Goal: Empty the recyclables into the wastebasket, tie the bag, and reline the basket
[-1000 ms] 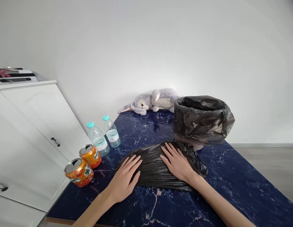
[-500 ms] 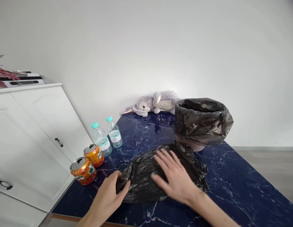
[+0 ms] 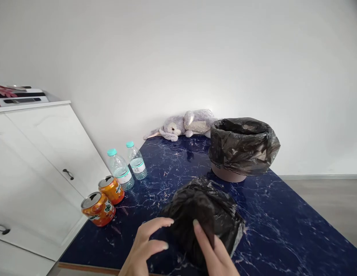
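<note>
A crumpled black plastic bag (image 3: 207, 214) lies bunched on the dark blue marbled table (image 3: 282, 230) near its front edge. My right hand (image 3: 213, 253) grips the bag's near side, thumb on top and fingers under the plastic. My left hand (image 3: 145, 247) is at the bag's left edge with fingers curled, index finger touching the plastic. Behind the bag stands a round bin (image 3: 242, 147) lined with another black bag, its mouth open.
Two orange soda cans (image 3: 105, 199) and two small water bottles (image 3: 126, 166) stand at the table's left edge. A grey plush toy (image 3: 184, 124) lies against the white wall. A white cabinet (image 3: 31, 168) stands to the left.
The bag, earlier spread flat under both open palms, has been gathered into a compact bundle nearer to me. Both hands drew back toward the front edge and closed around it.
</note>
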Tool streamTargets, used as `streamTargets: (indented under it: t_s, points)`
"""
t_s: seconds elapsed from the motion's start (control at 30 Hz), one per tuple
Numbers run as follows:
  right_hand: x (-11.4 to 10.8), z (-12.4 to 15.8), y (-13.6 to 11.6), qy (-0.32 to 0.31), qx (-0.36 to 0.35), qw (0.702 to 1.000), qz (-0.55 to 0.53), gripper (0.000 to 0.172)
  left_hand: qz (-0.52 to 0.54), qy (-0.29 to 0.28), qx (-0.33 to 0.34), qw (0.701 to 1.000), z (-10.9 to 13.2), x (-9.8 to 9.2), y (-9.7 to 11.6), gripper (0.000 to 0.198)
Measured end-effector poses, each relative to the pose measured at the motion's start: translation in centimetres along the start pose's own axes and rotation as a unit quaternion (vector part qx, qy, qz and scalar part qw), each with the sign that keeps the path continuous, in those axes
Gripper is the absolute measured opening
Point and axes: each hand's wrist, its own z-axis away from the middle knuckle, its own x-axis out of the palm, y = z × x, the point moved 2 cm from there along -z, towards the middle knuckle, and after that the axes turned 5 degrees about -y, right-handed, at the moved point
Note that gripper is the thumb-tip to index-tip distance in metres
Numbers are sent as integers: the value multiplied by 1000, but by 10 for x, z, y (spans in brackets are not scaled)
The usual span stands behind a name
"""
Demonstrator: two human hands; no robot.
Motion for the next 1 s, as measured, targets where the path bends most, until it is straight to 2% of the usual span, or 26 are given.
streamTargets:
  t_s: [0.07,0.13,0.27,0.33,0.43,0.5,0.53,0.6,0.63,0.7,0.77,0.87,1.0]
  points:
    - [-14,-1,0,19,41,998,-45,71,-55,-41,47,997,-16,2,8,54]
    - [-27,-13,-2,22,72,993,-89,67,-121,-96,95,983,-34,7,12,56]
    - [-54,-49,-1,30,118,976,-179,72,-149,-152,109,971,-62,27,4,59]
    - [-69,-58,2,78,121,979,-143,82,-144,-165,110,970,-69,37,-3,60]
    - [-84,-52,0,170,80,981,46,85,-131,-173,118,969,-77,49,-10,64]
    - [-83,-43,-10,185,2,968,170,74,-126,-178,123,968,-82,57,-11,65]
    - [-78,-38,-15,173,-50,959,220,69,-124,-181,126,967,-85,61,-11,65]
    - [-63,-31,-21,111,-142,938,297,68,-120,-192,131,965,-90,68,-12,68]
    - [-54,-29,-19,80,-166,927,327,73,-117,-196,132,965,-92,71,-12,70]
    - [-38,-26,-3,45,-161,913,373,82,-109,-203,131,964,-96,74,-15,75]
    - [-26,-23,21,54,-127,907,398,83,-103,-206,127,965,-97,72,-21,77]
    - [-17,-17,49,76,-116,900,414,85,-98,-216,126,963,-97,63,-34,74]
    - [-24,-8,50,76,-141,892,423,97,-99,-230,122,960,-97,54,-50,72]
